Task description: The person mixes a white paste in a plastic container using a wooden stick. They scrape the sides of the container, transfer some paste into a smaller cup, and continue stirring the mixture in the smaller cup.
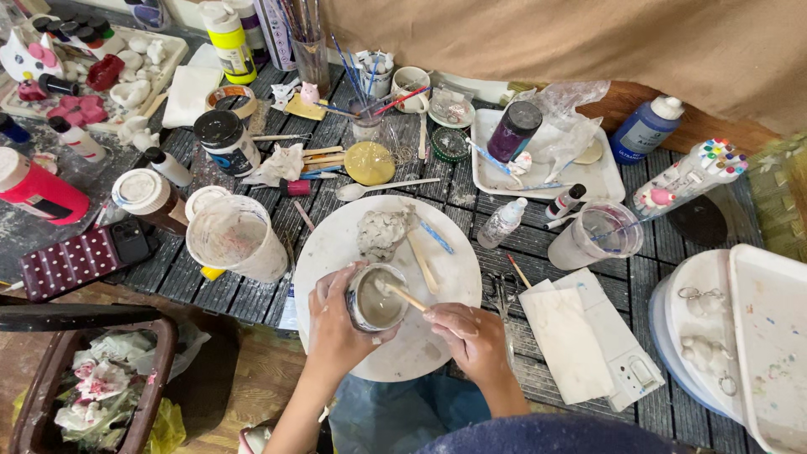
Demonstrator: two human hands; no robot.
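We grip the small clay cup (376,298) in our left hand (336,324) over the round white board (336,244), our right hand (471,336) pinching a wooden stick (406,297) inside it, smoothing; next, steady turning seems needed.

Hands (336,324) stir cup (376,298), perhaps slip.

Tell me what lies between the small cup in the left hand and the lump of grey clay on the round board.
In the head view, only bare white board lies between the cup and the clay lump; a flat wooden stick lies just to the right.
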